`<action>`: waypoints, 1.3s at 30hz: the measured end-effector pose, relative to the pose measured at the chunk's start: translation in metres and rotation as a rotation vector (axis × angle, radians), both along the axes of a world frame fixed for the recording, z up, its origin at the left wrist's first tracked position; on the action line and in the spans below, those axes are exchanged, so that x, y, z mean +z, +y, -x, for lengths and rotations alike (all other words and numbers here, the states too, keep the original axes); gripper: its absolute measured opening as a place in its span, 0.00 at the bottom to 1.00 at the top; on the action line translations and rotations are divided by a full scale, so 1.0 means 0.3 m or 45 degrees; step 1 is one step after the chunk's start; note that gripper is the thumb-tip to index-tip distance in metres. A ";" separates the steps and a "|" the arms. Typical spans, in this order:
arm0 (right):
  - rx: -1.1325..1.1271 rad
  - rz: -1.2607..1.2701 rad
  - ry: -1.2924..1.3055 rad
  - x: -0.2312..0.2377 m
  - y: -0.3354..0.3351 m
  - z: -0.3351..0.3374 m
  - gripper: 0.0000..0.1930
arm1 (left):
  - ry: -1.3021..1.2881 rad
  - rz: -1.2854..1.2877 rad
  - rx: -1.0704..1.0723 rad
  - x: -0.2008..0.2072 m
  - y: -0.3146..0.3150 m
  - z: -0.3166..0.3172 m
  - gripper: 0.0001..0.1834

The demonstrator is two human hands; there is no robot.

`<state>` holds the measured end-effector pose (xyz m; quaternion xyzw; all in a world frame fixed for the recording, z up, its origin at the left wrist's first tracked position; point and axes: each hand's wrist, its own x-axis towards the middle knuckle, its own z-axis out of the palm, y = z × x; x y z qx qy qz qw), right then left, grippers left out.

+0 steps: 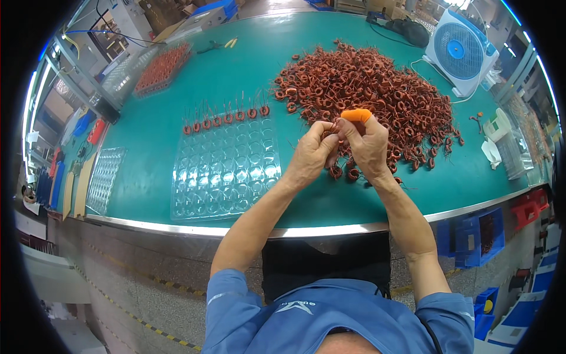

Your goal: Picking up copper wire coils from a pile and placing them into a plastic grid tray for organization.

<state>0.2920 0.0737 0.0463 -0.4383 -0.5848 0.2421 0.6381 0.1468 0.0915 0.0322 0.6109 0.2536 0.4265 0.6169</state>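
Note:
My left hand and my right hand meet in front of a big heap of copper-wound ring coils, fingertips pinched together. Between them is a small reddish-brown coil, mostly hidden by the fingers. An orange finger cot covers the right index finger. Left of my hands lies a clear plastic tray with rows of round pockets. Along its far edge stands a row of ring coils, their wire leads pointing up. A few loose coils lie just below my hands.
A second tray full of coils sits far left, and another clear tray at the left edge. Pliers lie at the back. A box fan stands far right. Blue bins are below the table's right side.

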 end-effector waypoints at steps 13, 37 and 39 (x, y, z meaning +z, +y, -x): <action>0.268 0.379 0.174 0.029 0.011 -0.026 0.19 | 0.085 -0.100 0.085 -0.013 0.006 0.008 0.14; 0.435 0.178 0.644 0.043 0.003 -0.015 0.18 | -0.397 0.087 -0.084 0.025 0.006 0.023 0.14; 0.446 0.181 0.564 0.036 0.009 -0.007 0.18 | -0.264 0.036 -0.046 0.020 0.004 0.028 0.14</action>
